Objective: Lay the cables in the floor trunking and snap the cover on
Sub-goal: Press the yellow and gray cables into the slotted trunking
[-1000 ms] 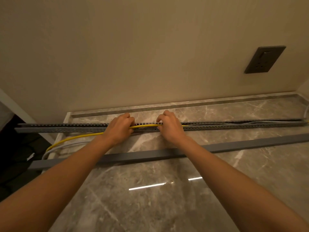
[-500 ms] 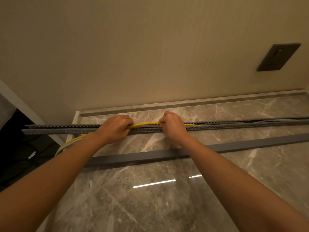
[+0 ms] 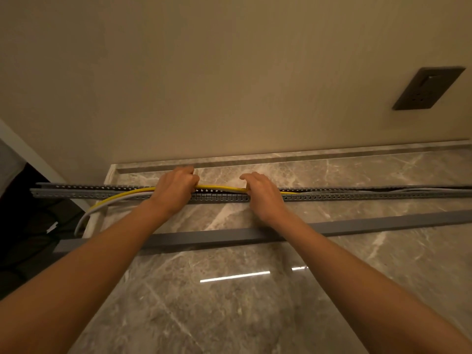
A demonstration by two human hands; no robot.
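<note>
Marble floor [image 3: 229,315], glossy and grey, runs up to a beige wall [image 3: 204,85] with a dark socket [image 3: 427,88] at the right. Slotted grey trunking [image 3: 219,196] lies along the floor near the wall, open on top. Both hands are on it: left hand [image 3: 176,190] curled tight around the yellow cable [image 3: 219,187], right hand [image 3: 263,192] with its grip pinched on the same cable just beside it. Between them the yellow cable bows slightly above the trunking's top edge. Left of the hands it curves out over the near side with a grey cable [image 3: 102,208], down towards the floor's left edge. Cover [image 3: 383,222] lies flat on the floor, nearer the person, under both forearms.
</note>
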